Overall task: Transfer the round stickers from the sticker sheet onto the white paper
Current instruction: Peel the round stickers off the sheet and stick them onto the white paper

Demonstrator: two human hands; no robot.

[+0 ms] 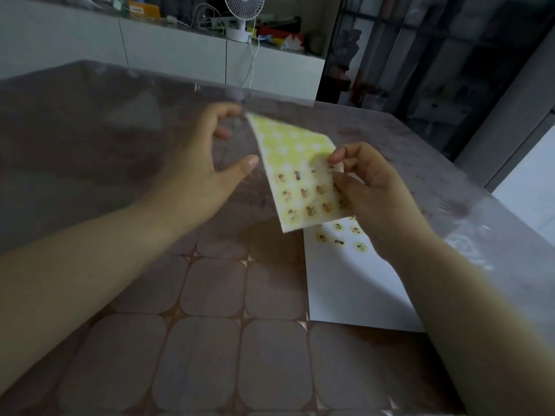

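Pinched at its edge by the right hand, the left hand open beside it, the sheet hangs above the paper, so peeling a sticker could bend or drop it.

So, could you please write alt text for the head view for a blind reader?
A person's right hand pinches the right edge of a pale yellow sticker sheet held above a brown tile-patterned table, the open left hand beside its far corner. Underneath lies a white paper sheet bearing several round stickers.
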